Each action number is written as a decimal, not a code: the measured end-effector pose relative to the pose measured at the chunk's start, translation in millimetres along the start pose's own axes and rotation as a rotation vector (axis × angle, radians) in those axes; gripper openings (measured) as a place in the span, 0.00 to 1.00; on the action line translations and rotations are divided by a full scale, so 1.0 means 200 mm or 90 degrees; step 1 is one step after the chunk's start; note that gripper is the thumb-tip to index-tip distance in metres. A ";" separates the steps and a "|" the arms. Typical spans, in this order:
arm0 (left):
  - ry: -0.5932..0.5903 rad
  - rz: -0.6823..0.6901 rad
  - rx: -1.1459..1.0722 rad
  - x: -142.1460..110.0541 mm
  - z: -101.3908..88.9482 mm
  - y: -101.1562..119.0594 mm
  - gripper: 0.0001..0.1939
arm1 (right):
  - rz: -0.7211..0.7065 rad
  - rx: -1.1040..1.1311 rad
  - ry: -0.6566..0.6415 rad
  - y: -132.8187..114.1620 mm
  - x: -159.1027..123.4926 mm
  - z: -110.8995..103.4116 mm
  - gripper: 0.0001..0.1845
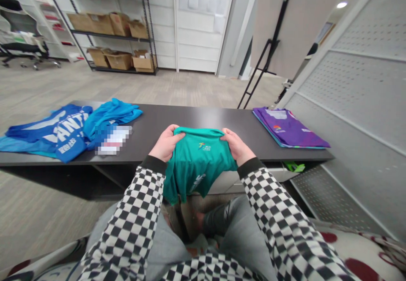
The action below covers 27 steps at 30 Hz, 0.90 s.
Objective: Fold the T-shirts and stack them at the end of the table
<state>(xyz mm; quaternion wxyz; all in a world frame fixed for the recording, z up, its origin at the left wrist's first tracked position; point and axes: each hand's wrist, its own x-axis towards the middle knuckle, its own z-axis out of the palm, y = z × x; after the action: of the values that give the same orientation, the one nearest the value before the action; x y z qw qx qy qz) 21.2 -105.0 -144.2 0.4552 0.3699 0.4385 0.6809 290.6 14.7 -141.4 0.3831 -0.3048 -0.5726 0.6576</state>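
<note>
The left hand [166,143] and right hand [237,146] are closed, each pinching one end of the top edge of a teal shirt [196,167], which hangs just above the near edge of the counter [203,118]. Checkered sleeves [133,213] angle inward from both sides. A rumpled pile of blue shirts [60,135] lies left on the counter, a folded purple shirt [287,129] right. Cardboard boxes [119,59] sit on far shelves.

The left hand [165,143] and right hand [237,146] grip a teal T-shirt [196,165] over a dark table [190,118], between crumpled blue shirts [53,135] and a folded purple shirt [288,128].
</note>
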 end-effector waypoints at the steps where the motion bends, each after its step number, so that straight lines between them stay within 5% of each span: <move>1: 0.000 -0.010 -0.012 0.00 0.00 0.01 0.27 | 0.005 0.000 -0.004 0.00 0.00 0.00 0.27; 15: 0.066 0.015 -0.009 0.01 -0.06 0.05 0.25 | -0.028 0.019 0.083 0.02 0.03 -0.03 0.34; 20: 0.099 0.098 0.246 0.01 -0.08 0.05 0.15 | -0.015 0.045 0.112 0.04 0.05 -0.04 0.35; 27: -0.006 0.094 0.523 -0.08 -0.08 0.19 0.10 | -0.017 0.020 0.140 0.03 0.05 -0.03 0.33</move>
<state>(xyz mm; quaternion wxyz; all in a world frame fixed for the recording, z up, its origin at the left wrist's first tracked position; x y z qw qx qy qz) 1.0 -131.5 -115.4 0.2217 0.5543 0.6441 0.4783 288.9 25.6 -146.8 0.4573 -0.3611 -0.5208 0.6239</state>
